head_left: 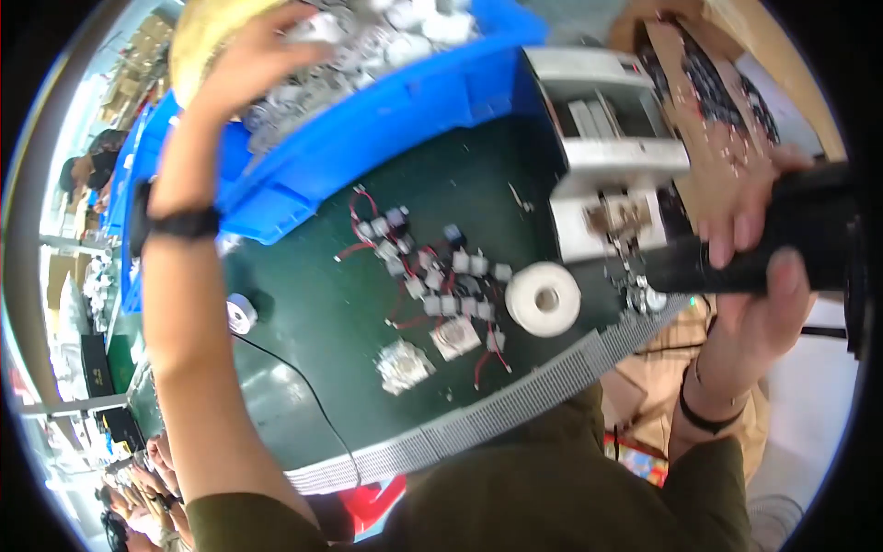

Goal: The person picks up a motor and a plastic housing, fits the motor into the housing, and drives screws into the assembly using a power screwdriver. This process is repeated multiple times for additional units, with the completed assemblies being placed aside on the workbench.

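Note:
My left hand (262, 64) is over the far left of a blue bin (395, 138), its fingers stretched out and apart. A heap of whitish and clear small parts (368, 55) fills the bin. Beside the hand is a rounded yellow thing (198, 37), partly covered by my arm. At the right, my right hand (759, 262) is wrapped round a black handheld device (814, 230) with a long tapered nozzle. The nozzle's tip is close to some small metal parts (639, 294) at the table edge. What kind of device it is I cannot tell.
A grey-white bench machine (607, 147) stands at the back right. On the green table (303, 368) lie small grey blocks with red wires (451, 285), a white spool (543, 299), a clear plastic bag (403, 366) and a black cable (308, 386). Cardboard (717, 120) holds dark parts. Other people sit lower left.

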The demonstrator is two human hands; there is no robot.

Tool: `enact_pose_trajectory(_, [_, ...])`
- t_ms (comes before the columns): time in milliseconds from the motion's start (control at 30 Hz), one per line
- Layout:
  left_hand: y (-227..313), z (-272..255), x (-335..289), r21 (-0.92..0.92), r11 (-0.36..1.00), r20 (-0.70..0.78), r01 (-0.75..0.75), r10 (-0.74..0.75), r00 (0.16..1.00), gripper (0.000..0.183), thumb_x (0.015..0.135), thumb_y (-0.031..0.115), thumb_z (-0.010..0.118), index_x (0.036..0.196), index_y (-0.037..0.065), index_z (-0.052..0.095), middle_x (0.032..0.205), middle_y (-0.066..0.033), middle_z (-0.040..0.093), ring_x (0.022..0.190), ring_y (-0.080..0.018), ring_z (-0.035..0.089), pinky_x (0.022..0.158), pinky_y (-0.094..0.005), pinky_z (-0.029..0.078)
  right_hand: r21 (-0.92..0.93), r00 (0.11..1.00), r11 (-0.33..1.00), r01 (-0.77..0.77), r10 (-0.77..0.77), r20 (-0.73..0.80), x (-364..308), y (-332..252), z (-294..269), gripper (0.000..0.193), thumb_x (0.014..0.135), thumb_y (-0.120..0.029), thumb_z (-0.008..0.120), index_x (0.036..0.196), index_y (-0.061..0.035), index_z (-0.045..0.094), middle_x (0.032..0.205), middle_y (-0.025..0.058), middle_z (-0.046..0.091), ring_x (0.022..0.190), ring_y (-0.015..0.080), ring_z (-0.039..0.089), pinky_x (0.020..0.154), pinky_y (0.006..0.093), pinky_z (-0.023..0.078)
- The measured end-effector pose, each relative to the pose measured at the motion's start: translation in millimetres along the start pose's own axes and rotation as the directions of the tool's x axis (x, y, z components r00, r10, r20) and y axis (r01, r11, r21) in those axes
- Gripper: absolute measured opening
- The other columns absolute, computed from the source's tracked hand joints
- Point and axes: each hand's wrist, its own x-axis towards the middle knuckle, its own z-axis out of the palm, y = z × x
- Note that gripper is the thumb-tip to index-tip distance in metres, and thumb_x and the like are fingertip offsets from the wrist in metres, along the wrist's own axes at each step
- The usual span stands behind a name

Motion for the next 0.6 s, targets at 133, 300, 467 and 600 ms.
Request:
enact_pose_trajectory(133, [152.4, 51.7, -103.1, -0.13, 0.948, 0.215, -0.29, 0.312, 0.925, 0.061, 0.066, 0.019, 0.078, 0.117, -0.003, 0.053, 0.109, -0.0152, 0.059, 0.1, -0.0278, 0.059, 0.086, -0.0357, 0.047, -0.108, 0.994, 0.989, -0.102, 0.098, -0.048, -5.2, -11.7, -4.6, 0.07, 0.086, -0.036, 0.055, 0.134, 0.0063, 0.026, 0.09, 0.0053, 0.046, 0.075, 0.0137, 0.048, 0.074, 0.0294, 0.039])
enact_pose_trajectory(300, [183.7, 163.0, -166.2, -0.264, 0.953, 0.05, -0.152, 0.171, 0.984, 0.063, 0.059, 0.029, 0.083, 0.109, 0.002, 0.055, 0.098, -0.0127, 0.05, 0.087, -0.0323, 0.055, 0.074, -0.038, 0.047, 0.058, 0.966, 0.993, 0.1, -0.111, 0.233, -1.8, -0.8, -4.7, 0.063, 0.09, -0.031, 0.051, 0.133, 0.0088, 0.027, 0.091, 0.0066, 0.048, 0.075, 0.0138, 0.052, 0.076, 0.0316, 0.041])
enact_pose_trajectory(467, [195.6, 190.6, -166.6, -0.126, 0.979, -0.232, -0.162, 0.13, 0.964, 0.065, 0.057, 0.033, 0.083, 0.108, 0.004, 0.055, 0.095, -0.0106, 0.049, 0.089, -0.0299, 0.048, 0.078, -0.0396, 0.04, 0.089, 0.956, 0.987, 0.135, -0.153, 0.249, -11.1, -5.5, -5.6, 0.062, 0.091, -0.031, 0.05, 0.133, 0.0089, 0.027, 0.09, 0.0064, 0.048, 0.075, 0.0137, 0.051, 0.076, 0.032, 0.041])
enact_pose_trajectory(600, [192.3, 186.6, -177.6, -0.118, 0.978, -0.17, -0.172, 0.151, 0.974, 0.064, 0.056, 0.032, 0.084, 0.107, 0.004, 0.055, 0.098, -0.0112, 0.049, 0.09, -0.0302, 0.048, 0.078, -0.0388, 0.04, 0.055, 0.959, 0.988, 0.142, -0.151, 0.241, -12.5, -5.3, -9.6, 0.062, 0.091, -0.031, 0.049, 0.132, 0.0092, 0.028, 0.09, 0.0063, 0.048, 0.074, 0.0139, 0.051, 0.076, 0.0324, 0.041])
